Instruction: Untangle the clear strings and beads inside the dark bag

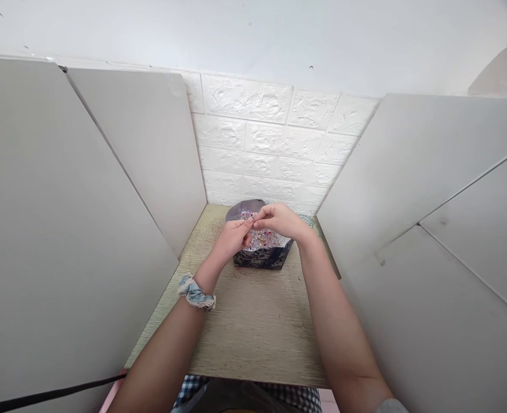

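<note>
My left hand (236,234) and my right hand (277,219) meet fingertip to fingertip above a dark patterned box (260,259). Both are closed in a pinch, and whatever lies between the fingers is too small to make out. Many small pink, red and clear beads (262,238) fill the box below them. A grey round flap or lid (235,212) rises at the box's back left. On my left wrist sits a light blue scrunchie (195,292) with lace edging.
The box stands on a wood-grain tabletop (257,327). Behind my right hand lies a greenish clear item (308,220), partly hidden. White panels (141,149) flank the table on both sides, and a white brick-pattern wall (266,146) closes the back.
</note>
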`<state>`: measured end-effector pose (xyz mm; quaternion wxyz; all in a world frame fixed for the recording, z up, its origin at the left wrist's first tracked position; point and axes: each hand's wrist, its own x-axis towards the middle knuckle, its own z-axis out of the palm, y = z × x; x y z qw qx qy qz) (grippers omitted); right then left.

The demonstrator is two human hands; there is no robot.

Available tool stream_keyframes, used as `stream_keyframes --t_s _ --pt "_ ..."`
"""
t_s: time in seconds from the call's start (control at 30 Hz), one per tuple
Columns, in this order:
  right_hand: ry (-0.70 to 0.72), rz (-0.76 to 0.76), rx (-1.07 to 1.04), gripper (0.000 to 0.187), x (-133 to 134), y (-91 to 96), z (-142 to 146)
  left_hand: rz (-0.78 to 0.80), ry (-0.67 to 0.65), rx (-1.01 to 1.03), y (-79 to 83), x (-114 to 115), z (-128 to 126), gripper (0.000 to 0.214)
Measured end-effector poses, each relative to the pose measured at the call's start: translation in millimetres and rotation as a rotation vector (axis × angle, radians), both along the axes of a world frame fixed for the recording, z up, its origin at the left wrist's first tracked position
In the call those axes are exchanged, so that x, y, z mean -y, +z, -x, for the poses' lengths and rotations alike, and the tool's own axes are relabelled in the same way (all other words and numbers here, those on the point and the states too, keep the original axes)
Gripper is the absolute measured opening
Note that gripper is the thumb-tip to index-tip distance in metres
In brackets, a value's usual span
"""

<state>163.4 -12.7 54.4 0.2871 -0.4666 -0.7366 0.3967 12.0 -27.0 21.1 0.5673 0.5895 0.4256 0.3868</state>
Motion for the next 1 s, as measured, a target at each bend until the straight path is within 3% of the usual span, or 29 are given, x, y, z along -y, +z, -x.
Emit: stream_keyframes --t_s 0.2,0.43,0.6,0.7,0.83,1.0 --pt "0.047 -0.094 0.081 0.010 0.9 2.4 -0.5 0.015 -0.019 0.088 0.2 -1.2 -0.9 0.036" --pt "0.079 -0.173 0.054 0.009 19.8 24.8 0.5 0.036 -0.150 0.272 4.8 4.6 3.5 0.032" --pt "0.010 -0.212 -0.380 0.016 35.1 42.0 -4.2 0.073 -0.298 0.422 11.3 10.4 11.8 0.028" --pt "-0.128 -0.306 -0.608 0.021 43.4 52.4 -12.7 0.057 -0.333 0.453 11.4 10.6 16.0 0.029" --pt "-0.383 -0.577 -0.641 0.021 53.5 64.2 -26.9 0.059 -0.384 0.448 9.6 9.8 19.1 0.030" --pt "-0.582 -0.893 -0.809 0.013 68.0 72.2 -31.4 0.043 -0.444 0.494 9.0 9.3 20.8 0.030"
